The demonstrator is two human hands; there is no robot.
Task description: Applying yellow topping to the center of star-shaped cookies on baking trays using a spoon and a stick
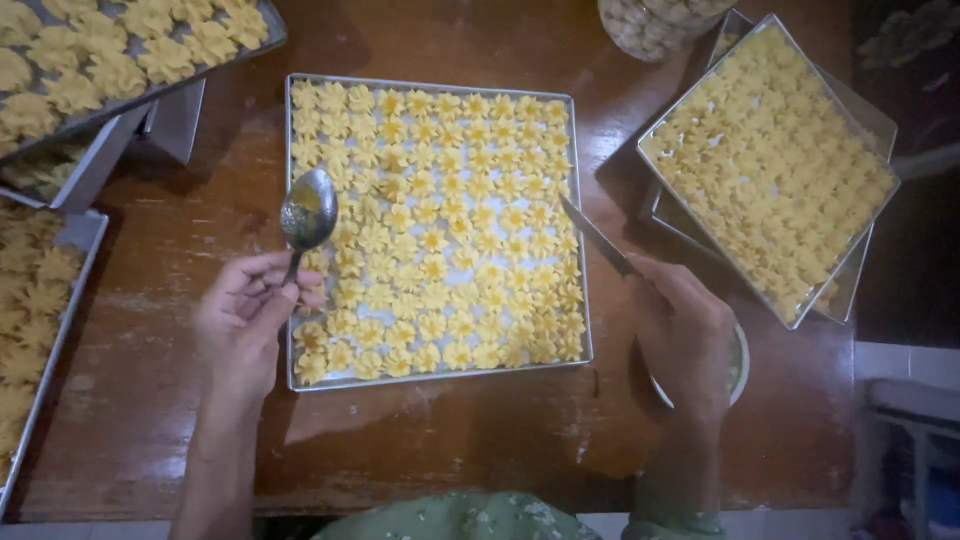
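Wooden bench (pixel 440 440), crowded with trays. Left hand (pixel 245 315) fingers pinch the spoon (pixel 307 210) upright; right hand (pixel 685 335) fingers wrap the knife (pixel 597 238) over the cookie tray (pixel 437 84). Best keep both tools steady, touching each cookie lightly.

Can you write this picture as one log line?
left hand: holds spoon | right hand: holds knife | between: tray of flower-shaped cookies

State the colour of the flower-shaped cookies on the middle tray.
Pale yellow cookies on a silvery metal tray, seen best in the head view.
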